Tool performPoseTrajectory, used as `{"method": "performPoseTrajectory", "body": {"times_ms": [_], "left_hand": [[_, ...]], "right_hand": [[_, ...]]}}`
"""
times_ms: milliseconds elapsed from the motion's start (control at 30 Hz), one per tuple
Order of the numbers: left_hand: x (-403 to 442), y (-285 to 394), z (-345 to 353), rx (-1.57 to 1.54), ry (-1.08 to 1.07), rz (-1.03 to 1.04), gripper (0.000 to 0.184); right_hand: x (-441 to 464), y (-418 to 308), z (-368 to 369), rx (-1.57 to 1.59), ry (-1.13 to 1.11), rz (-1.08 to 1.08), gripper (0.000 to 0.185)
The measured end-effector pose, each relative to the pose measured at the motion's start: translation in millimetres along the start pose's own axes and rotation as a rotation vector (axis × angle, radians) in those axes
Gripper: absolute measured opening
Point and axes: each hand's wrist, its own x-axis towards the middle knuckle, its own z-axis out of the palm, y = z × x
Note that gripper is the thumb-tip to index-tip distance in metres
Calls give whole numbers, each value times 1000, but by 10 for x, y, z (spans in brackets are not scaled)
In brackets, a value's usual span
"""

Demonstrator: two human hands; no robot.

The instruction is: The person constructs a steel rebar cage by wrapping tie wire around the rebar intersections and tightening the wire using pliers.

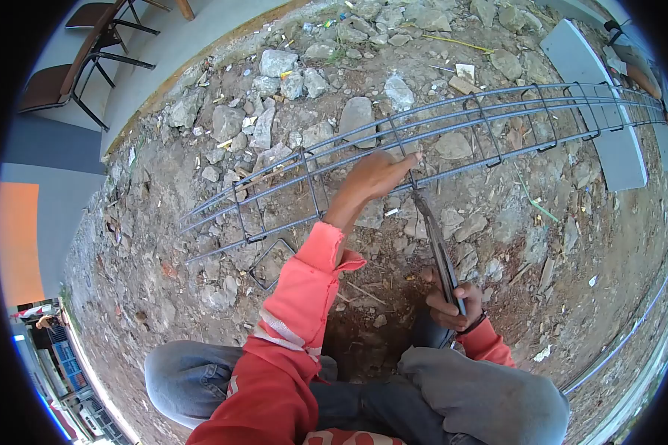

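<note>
A long rebar cage [490, 119], made of thin bars with square stirrups, lies across the rubble in front of me. My left hand [378, 176] is closed around its near side, beside a stirrup, thumb pointing right. In my right hand [456, 305] are the handles of long steel pincers [439, 252]. Their jaws touch or nearly touch the near bar at the stirrup, just below my left thumb; whether wire is between them is too small to tell. A loose square stirrup [263, 276] lies under the cage's left end.
A grey board [608, 141] lies beneath the cage's right part. Stones [358, 119] and debris cover the ground. Brown chairs [56, 85] stand on the floor at upper left. Part of another person seems visible at the far right edge.
</note>
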Motion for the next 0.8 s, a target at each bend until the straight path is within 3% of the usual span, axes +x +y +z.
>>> {"method": "performPoseTrajectory", "body": {"times_ms": [33,67,100,233,333,367,433,467,533,633,667,700,767,800], "left_hand": [[-101,-7,7,5,-2,5,58],[-216,-33,38,41,196,142,56],[-332,-10,34,78,395,280,55],[-685,252,-12,67,464,182,53],[-778,278,271,231,406,259,46],[-759,250,435,252,422,275,43],[-611,166,643,9,305,251,33],[-565,136,700,12,327,239,33],[-518,98,794,-427,112,241,24],[-554,92,830,-296,176,340,19],[-524,118,795,-324,5,186,18],[-506,95,819,-326,16,182,18],[-475,57,886,143,373,268,21],[-492,64,804,144,378,264,21]], "right_hand": [[16,12,-22,343,-239,51,57],[46,59,-12,435,-274,36,62],[80,61,-9,435,-280,36,62],[190,65,128,353,-337,176,48],[56,-1,219,27,37,86,59],[38,-13,276,20,22,117,59],[20,-30,380,-439,220,48,65],[-8,-37,394,-446,203,66,65],[-109,-40,386,-503,270,19,70],[-231,-113,315,-776,378,82,75],[-274,-152,333,-904,470,104,70],[-294,-202,303,-910,463,112,70],[-305,-283,218,-1182,640,96,62],[-292,-299,196,-1302,732,58,53]]}}
